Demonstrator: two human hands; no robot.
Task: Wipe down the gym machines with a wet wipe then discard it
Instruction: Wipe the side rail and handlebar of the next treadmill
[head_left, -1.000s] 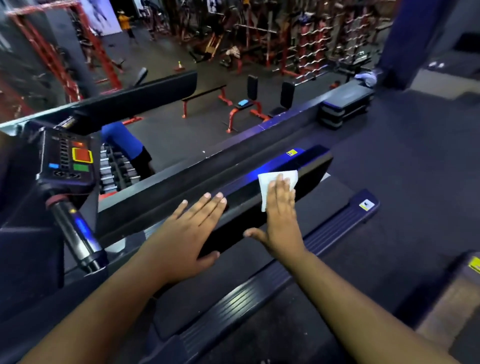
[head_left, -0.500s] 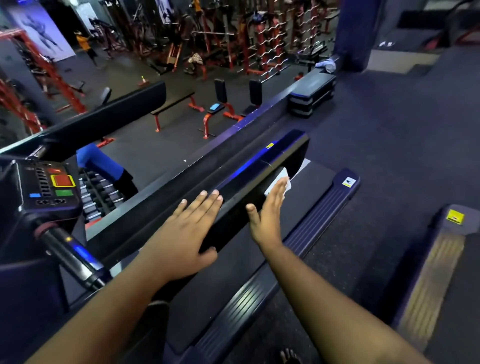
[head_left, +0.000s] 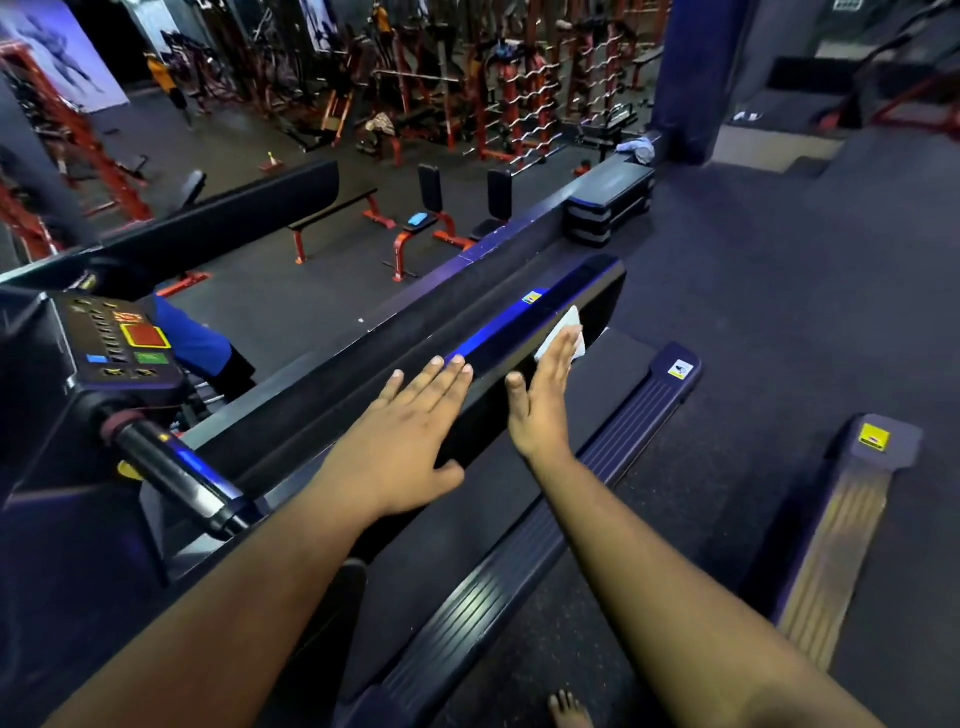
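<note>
The right hand (head_left: 545, 395) is flat, fingers straight and together, pressing a white wet wipe (head_left: 563, 335) against the inner face of the treadmill's left side rail (head_left: 519, 332); the wipe sits near the rail's far end, its upper corner showing past the fingertips, just below a small yellow sticker (head_left: 531, 298) on the rail's top. The left hand (head_left: 400, 441) lies open, palm down, fingers spread slightly, resting on the top of the same rail nearer the person, beside a streak of blue light reflected on the glossy surface. Between the rails runs the dark treadmill belt (head_left: 618, 374), and along its right edge lies the ribbed right footrail (head_left: 613, 447), with a sticker at its far end. At the left edge of the view stands the treadmill console (head_left: 119, 348) with red, green and blue buttons, and a black handlebar (head_left: 176, 473) juts from beneath it. To the right lies the footrail of a neighbouring treadmill (head_left: 841, 519). A bare foot (head_left: 569, 709) shows at the bottom edge. Beyond the rail, the lower gym floor holds orange-framed benches (head_left: 415, 228) and barbell racks (head_left: 519, 93).
</note>
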